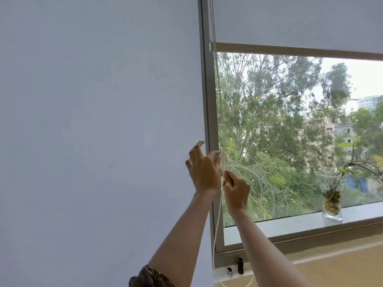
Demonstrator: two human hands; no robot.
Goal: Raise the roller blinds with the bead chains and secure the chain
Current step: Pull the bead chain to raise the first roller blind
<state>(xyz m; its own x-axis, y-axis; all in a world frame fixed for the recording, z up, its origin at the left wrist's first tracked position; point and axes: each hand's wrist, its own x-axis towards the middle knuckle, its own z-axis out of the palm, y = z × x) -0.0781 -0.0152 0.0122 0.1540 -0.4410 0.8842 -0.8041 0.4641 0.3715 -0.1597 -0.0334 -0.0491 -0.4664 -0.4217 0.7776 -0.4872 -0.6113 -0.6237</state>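
My right hand (pixel 236 190) is pinched shut on the bead chain (pixel 217 222) beside the window frame (pixel 209 112); my left hand (pixel 204 169) hovers just above with fingers spread, gripping nothing. The chain hangs down to the sill. The roller blind (pixel 300 19) is partly raised, its bottom bar (pixel 290 50) high over the glass
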